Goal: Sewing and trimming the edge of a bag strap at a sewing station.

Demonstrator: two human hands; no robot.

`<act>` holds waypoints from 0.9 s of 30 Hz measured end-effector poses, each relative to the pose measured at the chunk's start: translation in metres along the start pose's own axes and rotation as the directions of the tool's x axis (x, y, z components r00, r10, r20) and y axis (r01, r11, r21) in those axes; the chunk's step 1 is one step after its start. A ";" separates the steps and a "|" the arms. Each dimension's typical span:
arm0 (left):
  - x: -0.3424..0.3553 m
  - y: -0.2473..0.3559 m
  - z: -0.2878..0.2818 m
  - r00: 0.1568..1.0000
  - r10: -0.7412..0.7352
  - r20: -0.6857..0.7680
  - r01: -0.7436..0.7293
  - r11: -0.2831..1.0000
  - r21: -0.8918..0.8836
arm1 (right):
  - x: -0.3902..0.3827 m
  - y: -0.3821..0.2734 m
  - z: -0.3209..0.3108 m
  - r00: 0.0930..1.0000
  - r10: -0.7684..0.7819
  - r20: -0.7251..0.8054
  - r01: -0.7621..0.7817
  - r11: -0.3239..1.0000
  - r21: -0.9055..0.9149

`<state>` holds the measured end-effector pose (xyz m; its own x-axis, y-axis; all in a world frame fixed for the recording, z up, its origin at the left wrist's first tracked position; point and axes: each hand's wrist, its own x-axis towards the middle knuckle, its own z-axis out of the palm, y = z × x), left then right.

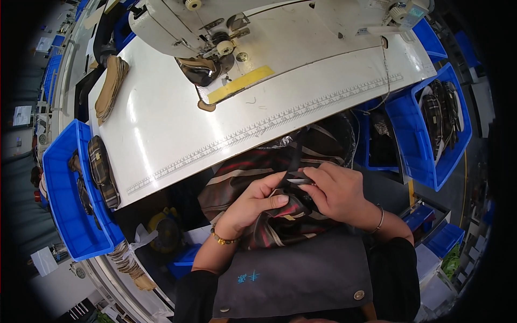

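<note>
Above my lap, in front of the table edge, my left hand (258,202) pinches a dark plaid fabric piece (293,207) with red and tan stripes. My right hand (336,191) is closed close beside it, fingertips bent toward the piece. A small silvery sliver (300,181) shows between the hands; whether it is a blade or a shiny edge I cannot tell. A narrow black strap (294,156) runs up from my fingers. Striped brown and red fabric (237,180) spreads over my lap beneath the hands.
A white sewing machine (177,27) stands on the white table (161,129), a dark shiny piece (200,71) near its needle. Tan curved pieces (111,89) lie at left. Blue bins (67,161) with plaid pieces flank the table, another blue bin (412,124) at right.
</note>
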<state>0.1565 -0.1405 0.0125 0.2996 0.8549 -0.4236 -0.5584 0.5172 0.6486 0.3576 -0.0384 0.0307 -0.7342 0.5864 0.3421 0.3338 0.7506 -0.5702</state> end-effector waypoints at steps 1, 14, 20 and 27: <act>0.000 0.000 0.000 1.000 -0.001 0.003 0.001 1.000 -0.010 | 0.001 0.000 0.001 1.000 -0.016 -0.014 0.016 0.999 -0.029; -0.001 0.000 0.000 1.000 -0.007 0.004 0.007 1.000 -0.018 | 0.003 -0.002 -0.002 1.000 -0.027 -0.013 0.026 0.994 -0.107; 0.000 0.000 0.001 1.000 -0.007 0.013 0.007 1.000 -0.007 | 0.002 -0.003 -0.003 1.000 -0.020 0.001 0.020 0.993 -0.120; 0.000 0.001 0.004 1.000 -0.004 0.016 0.004 1.000 -0.012 | -0.001 0.002 0.008 0.999 -0.017 -0.036 0.014 0.997 -0.074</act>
<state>0.1593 -0.1395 0.0155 0.3146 0.8533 -0.4159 -0.5662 0.5203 0.6393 0.3537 -0.0398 0.0231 -0.7179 0.5841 0.3787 0.3660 0.7794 -0.5085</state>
